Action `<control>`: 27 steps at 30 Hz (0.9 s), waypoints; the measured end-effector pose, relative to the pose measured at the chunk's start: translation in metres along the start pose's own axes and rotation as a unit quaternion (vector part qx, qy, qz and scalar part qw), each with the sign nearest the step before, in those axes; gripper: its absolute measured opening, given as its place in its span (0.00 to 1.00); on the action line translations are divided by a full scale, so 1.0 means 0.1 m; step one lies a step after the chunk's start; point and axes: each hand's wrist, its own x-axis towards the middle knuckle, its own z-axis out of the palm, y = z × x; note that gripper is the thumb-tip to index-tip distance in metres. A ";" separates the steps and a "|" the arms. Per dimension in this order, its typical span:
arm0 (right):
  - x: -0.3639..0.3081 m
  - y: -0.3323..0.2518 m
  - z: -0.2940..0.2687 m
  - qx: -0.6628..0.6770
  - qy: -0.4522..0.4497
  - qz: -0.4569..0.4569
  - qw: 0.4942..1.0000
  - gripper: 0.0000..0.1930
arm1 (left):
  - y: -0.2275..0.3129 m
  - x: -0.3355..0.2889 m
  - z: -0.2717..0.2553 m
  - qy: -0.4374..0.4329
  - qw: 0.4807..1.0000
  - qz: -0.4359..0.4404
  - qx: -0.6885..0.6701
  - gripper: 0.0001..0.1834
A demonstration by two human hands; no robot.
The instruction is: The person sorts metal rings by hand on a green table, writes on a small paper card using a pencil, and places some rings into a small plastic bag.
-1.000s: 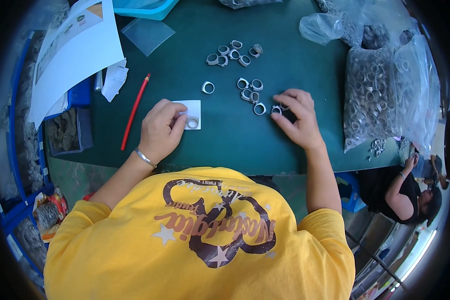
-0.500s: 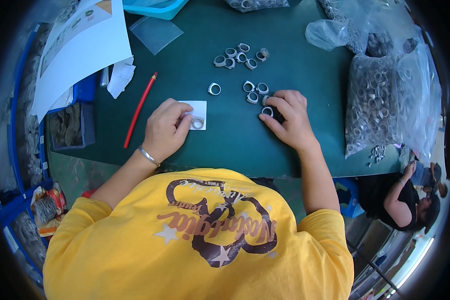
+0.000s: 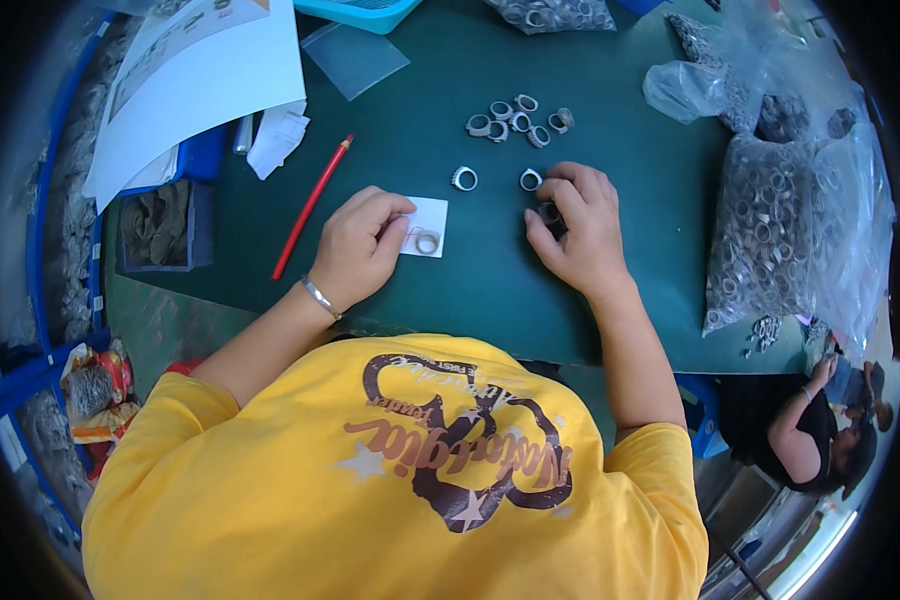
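Observation:
A small white card [image 3: 429,212] lies on the green tabletop, its left edge between the thumb and fingers of my left hand [image 3: 358,248]. One metal ring [image 3: 427,243] rests on the card by my left thumb. My right hand [image 3: 585,228] is curled over the table, with dark rings [image 3: 550,212] between its thumb and fingers, mostly hidden. Just past those fingertips sits another ring [image 3: 530,180]. A single ring [image 3: 464,178] stands farther left, beyond the card. Farther away is a loose cluster of several rings [image 3: 520,121].
A red pencil [image 3: 312,207] lies left of my left hand. Large clear bags of rings [image 3: 760,230] stand at the right. A flat plastic bag [image 3: 355,58], a blue basket [image 3: 362,12] and paper sheets [image 3: 205,85] are at the far left. Another person [image 3: 805,430] sits at the right.
My right hand has closed in over the near group of rings, covering most of them. The whole view has shifted slightly. My left hand stays at the card.

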 end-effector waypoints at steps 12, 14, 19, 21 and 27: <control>0.04 -0.63 0.46 0.059 -0.012 -0.037 0.998 0.14 | 0.00 0.01 0.01 0.025 0.999 0.029 0.025 0.06; 0.03 -0.57 0.37 0.046 -0.008 -0.014 0.999 0.12 | 0.02 0.01 0.01 0.027 0.999 0.027 0.024 0.05; 0.14 -0.47 0.33 0.028 -0.003 0.006 1.000 0.17 | 0.00 0.02 0.03 0.031 0.998 0.034 0.030 0.05; 0.29 -0.50 0.39 0.006 0.031 0.008 0.999 0.20 | 0.00 0.01 0.02 0.031 0.998 0.032 0.034 0.05; 0.41 -0.53 0.58 -0.037 -0.002 0.009 0.999 0.19 | -0.01 0.01 0.02 0.031 0.998 0.039 0.031 0.04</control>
